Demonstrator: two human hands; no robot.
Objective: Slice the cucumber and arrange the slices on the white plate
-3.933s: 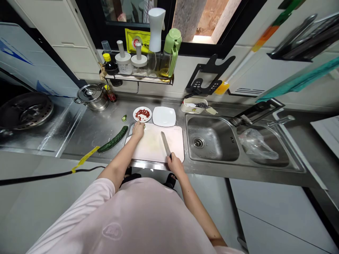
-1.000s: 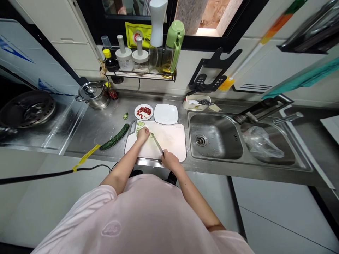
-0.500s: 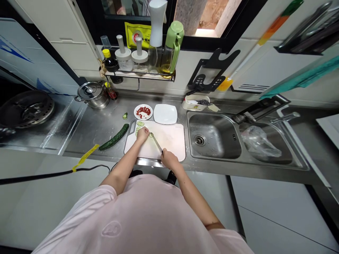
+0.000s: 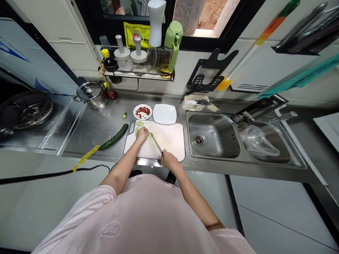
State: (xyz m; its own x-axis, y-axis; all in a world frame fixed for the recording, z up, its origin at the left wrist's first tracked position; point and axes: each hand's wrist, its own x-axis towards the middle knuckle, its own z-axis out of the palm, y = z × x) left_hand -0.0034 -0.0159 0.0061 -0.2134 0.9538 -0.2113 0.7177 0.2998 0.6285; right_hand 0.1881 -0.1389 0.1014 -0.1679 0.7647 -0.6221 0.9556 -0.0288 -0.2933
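Note:
My right hand (image 4: 169, 159) is closed round the handle of a knife (image 4: 157, 144), its blade slanting up and left over the white cutting board (image 4: 169, 141). Near the blade's tip lies a pale green cucumber slice (image 4: 150, 134). My left hand (image 4: 142, 134) is on the board just left of the tip, fingers curled together; what they hold, if anything, is too small to make out. Several cucumber slices (image 4: 140, 124) lie at the board's upper left. A whole cucumber (image 4: 113, 138) rests on the counter left of the board.
Behind the board are a plate of red pieces (image 4: 142, 112) and a white plate (image 4: 164, 114). A steel pot (image 4: 92, 95) stands back left, a cucumber end (image 4: 124, 115) nearer. The sink (image 4: 214, 135) is at the right. A bottle shelf (image 4: 140, 74) hangs above the counter.
The view has shifted very slightly. Both hands and the knife look almost unmoved on the board.

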